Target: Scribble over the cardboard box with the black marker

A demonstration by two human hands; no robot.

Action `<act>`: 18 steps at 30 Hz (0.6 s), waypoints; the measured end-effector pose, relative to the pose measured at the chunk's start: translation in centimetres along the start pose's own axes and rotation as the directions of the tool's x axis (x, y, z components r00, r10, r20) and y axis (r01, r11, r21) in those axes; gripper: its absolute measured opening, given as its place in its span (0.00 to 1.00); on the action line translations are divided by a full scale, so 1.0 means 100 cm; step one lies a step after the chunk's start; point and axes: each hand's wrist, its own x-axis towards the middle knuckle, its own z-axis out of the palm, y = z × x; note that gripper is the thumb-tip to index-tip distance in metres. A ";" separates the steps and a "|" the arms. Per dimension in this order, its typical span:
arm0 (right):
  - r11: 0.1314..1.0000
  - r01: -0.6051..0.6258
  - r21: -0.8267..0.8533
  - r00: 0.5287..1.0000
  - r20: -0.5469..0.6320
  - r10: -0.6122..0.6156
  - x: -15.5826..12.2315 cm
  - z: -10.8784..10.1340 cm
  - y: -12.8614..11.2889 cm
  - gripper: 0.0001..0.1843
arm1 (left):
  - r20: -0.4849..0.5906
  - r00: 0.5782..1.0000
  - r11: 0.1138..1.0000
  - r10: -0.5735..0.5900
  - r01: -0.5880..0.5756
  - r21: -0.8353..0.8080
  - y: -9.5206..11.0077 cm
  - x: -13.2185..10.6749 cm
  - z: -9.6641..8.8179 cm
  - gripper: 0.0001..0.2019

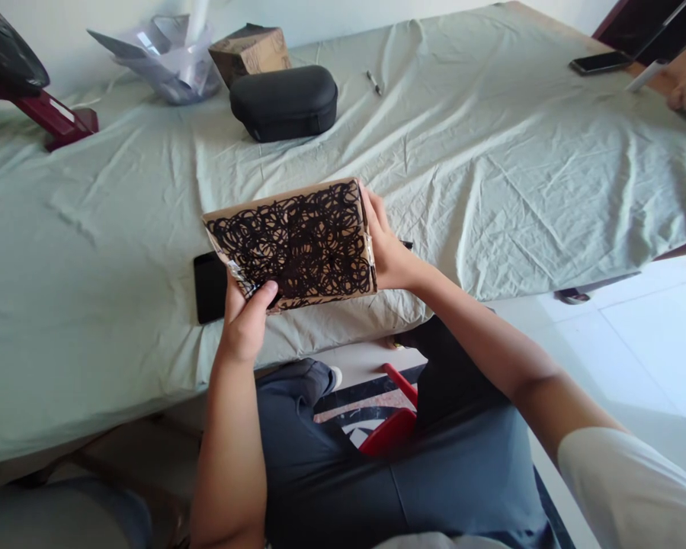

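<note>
As the scribbled parcel (297, 244) hovers over the near edge of the table (91, 229), the left hand (245, 324) clasps its near corner, the right hand (389, 248) its right end. Keeping both grips level seems best.

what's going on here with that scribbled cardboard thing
A seated person holds a flat brown cardboard package scribbled over in black above the edge of a table covered in pale green cloth. The left hand grips its near-left corner, the right hand its right edge. A black phone lies on the cloth partly behind it; a black oval zip case sits further back.
</note>
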 end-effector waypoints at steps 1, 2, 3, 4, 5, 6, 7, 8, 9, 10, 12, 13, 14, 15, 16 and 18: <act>1.000 0.005 -0.007 1.000 0.001 -0.005 0.000 0.000 0.001 0.84 | 0.006 1.000 1.000 0.010 -0.010 0.009 -0.001 0.000 -0.001 0.35; 1.000 0.009 -0.015 1.000 0.004 -0.009 -0.001 0.000 0.003 0.84 | 0.006 1.000 1.000 0.019 -0.019 0.008 -0.002 0.001 -0.002 0.34; 1.000 0.014 -0.022 1.000 0.008 -0.014 -0.001 0.000 0.004 0.84 | 0.001 1.000 1.000 0.026 -0.026 0.000 -0.003 0.001 -0.002 0.33; 0.999 0.020 -0.028 1.000 0.012 -0.020 -0.002 0.000 0.005 0.84 | -0.007 1.000 1.000 0.028 -0.028 -0.011 -0.003 0.001 -0.001 0.32; 0.999 0.028 -0.034 1.000 0.012 -0.028 -0.002 0.000 0.006 0.84 | -0.017 1.000 0.999 0.022 -0.022 -0.031 -0.003 0.001 0.000 0.32; 0.999 0.036 -0.037 0.999 0.010 -0.035 -0.002 -0.001 0.007 0.83 | -0.030 0.999 0.998 0.011 -0.012 -0.059 -0.002 0.000 0.002 0.31; 0.998 0.040 -0.039 0.999 0.009 -0.039 -0.002 -0.001 0.007 0.83 | -0.041 0.999 0.996 -0.003 0.000 -0.092 0.000 0.000 0.004 0.30; 0.998 0.039 -0.039 0.999 0.009 -0.039 -0.002 -0.001 0.007 0.83 | -0.050 0.999 0.992 -0.019 0.013 -0.126 0.002 0.000 0.006 0.30; 0.999 0.034 -0.038 0.999 0.013 -0.034 -0.002 -0.002 0.007 0.83 | -0.057 0.998 0.987 -0.032 0.023 -0.157 0.005 0.000 0.008 0.29; 0.999 0.027 -0.037 0.999 0.018 -0.026 -0.002 -0.002 0.006 0.83 | -0.057 0.997 0.982 -0.042 0.031 -0.186 0.009 0.000 0.009 0.29; 0.999 0.018 -0.040 0.999 0.027 -0.017 -0.001 -0.002 0.006 0.84 | -0.038 0.998 0.972 -0.051 0.041 -0.233 0.015 0.000 0.011 0.28; 0.999 0.019 -0.044 0.999 0.026 -0.018 -0.001 -0.001 0.006 0.84 | -0.021 0.998 0.965 -0.053 0.046 -0.258 0.017 0.001 0.011 0.28; 0.999 0.024 -0.049 1.000 0.020 -0.023 -0.001 -0.001 0.006 0.84 | -0.003 0.999 0.959 -0.053 0.050 -0.280 0.019 0.001 0.011 0.28; 0.998 0.029 -0.052 1.000 0.012 -0.028 -0.001 -0.001 0.005 0.84 | 0.014 0.999 0.953 -0.051 0.053 -0.297 0.020 0.001 0.011 0.28; 0.998 0.030 -0.053 1.000 0.005 -0.030 -0.001 0.000 0.005 0.84 | 0.026 0.998 0.950 -0.049 0.055 -0.308 0.021 0.002 0.010 0.28; 0.999 0.020 -0.040 1.000 0.004 -0.020 -0.001 -0.001 0.004 0.85 | 0.031 0.999 0.946 -0.044 0.051 -0.321 0.021 0.003 0.009 0.27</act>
